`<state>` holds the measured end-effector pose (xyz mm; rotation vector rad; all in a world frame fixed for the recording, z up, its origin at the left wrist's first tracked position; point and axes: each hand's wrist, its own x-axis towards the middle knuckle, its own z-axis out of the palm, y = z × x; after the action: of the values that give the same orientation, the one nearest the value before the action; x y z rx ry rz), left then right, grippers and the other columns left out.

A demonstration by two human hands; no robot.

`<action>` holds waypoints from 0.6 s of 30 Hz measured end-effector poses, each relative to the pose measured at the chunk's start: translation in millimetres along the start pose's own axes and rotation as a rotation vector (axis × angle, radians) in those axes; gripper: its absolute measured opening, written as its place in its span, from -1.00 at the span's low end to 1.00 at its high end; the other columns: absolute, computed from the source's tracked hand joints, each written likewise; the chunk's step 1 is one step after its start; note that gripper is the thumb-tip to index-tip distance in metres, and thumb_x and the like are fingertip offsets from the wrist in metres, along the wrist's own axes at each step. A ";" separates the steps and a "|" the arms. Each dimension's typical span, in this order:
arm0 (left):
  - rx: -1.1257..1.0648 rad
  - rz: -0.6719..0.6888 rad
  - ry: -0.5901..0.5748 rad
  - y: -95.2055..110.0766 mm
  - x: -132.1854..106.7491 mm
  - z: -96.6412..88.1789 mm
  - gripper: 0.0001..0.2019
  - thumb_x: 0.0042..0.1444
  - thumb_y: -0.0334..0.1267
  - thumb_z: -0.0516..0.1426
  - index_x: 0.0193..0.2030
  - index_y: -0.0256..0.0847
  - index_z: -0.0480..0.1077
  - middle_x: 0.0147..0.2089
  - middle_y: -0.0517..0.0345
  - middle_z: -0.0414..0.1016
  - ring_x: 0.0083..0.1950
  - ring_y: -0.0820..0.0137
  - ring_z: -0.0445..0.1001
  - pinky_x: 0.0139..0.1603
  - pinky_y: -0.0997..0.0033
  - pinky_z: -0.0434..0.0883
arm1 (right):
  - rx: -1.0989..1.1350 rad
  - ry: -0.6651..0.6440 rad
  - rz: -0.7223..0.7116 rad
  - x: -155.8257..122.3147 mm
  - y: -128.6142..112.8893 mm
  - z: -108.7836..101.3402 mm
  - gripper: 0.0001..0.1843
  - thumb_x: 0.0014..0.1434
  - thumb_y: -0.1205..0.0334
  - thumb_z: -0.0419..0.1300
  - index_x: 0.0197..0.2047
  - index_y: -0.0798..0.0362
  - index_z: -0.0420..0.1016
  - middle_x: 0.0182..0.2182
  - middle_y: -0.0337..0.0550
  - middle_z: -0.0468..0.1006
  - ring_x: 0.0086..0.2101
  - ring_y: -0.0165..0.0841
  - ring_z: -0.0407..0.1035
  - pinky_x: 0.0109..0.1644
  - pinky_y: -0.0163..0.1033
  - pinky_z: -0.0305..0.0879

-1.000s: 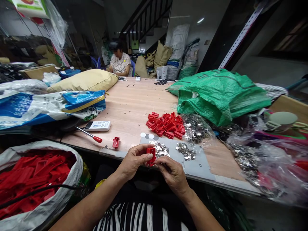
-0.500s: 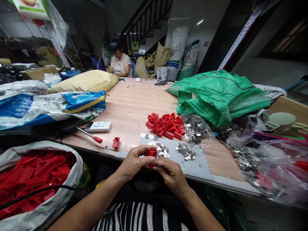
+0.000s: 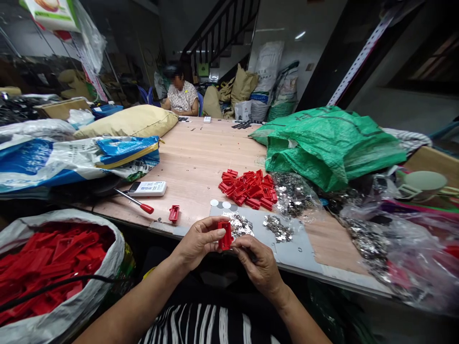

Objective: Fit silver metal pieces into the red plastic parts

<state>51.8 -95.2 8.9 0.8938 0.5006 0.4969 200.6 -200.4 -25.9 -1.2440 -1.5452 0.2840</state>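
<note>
A small red plastic housing (image 3: 225,236), hollow side toward me, is gripped between the thumb and fingers of my left hand (image 3: 201,239). Close against its right edge, my right hand (image 3: 257,263) is closed in a pinch; whatever lies between those fingertips is too small or hidden to make out. Just behind my hands, a pile of small shiny metal pieces (image 3: 241,224) lies on a grey sheet (image 3: 292,253). A second pile of metal pieces (image 3: 278,228) sits to its right. Beyond them is a heap of red plastic housings (image 3: 247,188). One more red housing (image 3: 174,213) rests near the table edge, to the left.
A red-handled tool (image 3: 145,207) and a white box-shaped device (image 3: 147,188) lie at left. An open sack of red parts (image 3: 60,267) stands below. Right are a green woven bag (image 3: 333,143) and plastic bags of metal pieces (image 3: 296,193). A person (image 3: 182,95) sits across the table (image 3: 201,157).
The red housing has turned in my left hand, so its hollow side now shows. My right fingertips have shifted slightly and stay at its right edge.
</note>
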 end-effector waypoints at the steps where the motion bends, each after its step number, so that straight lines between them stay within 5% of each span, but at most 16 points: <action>1: -0.006 -0.004 -0.001 0.0 -0.6 0.1 -0.64 -0.08 -0.26 0.32 -0.08 -0.19 0.51 -0.16 0.02 0.54 -0.21 0.35 0.48 -0.25 0.39 0.38 | -0.009 -0.011 -0.022 0.4 -0.3 -0.8 -0.84 0.22 0.41 0.11 -0.17 -0.02 0.42 -0.37 -0.18 0.52 -0.34 -0.37 0.43 -0.25 -0.28 0.39; 11: 0.006 -0.002 -0.031 -4.8 -1.3 -2.5 -0.65 -0.02 -0.29 0.28 -0.04 -0.20 0.49 -0.10 -0.01 0.53 -0.21 0.37 0.47 -0.25 0.41 0.40 | -0.018 -0.072 -0.093 1.1 -3.5 -5.5 -0.79 0.22 0.43 0.10 -0.13 -0.04 0.43 -0.34 -0.17 0.56 -0.29 -0.33 0.45 -0.19 -0.23 0.39; 18: 0.014 0.015 -0.030 -7.8 -1.8 -3.4 -0.64 -0.04 -0.29 0.29 -0.04 -0.21 0.50 -0.13 0.00 0.53 -0.18 0.36 0.47 -0.21 0.41 0.42 | -0.020 -0.121 0.029 -2.1 -1.2 -4.9 -0.83 0.25 0.37 0.10 -0.11 -0.04 0.39 -0.31 -0.19 0.52 -0.32 -0.38 0.42 -0.24 -0.29 0.36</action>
<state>49.9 -98.3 0.9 0.9179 0.4708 0.4930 203.7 -204.6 -24.2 -1.2855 -1.6378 0.3686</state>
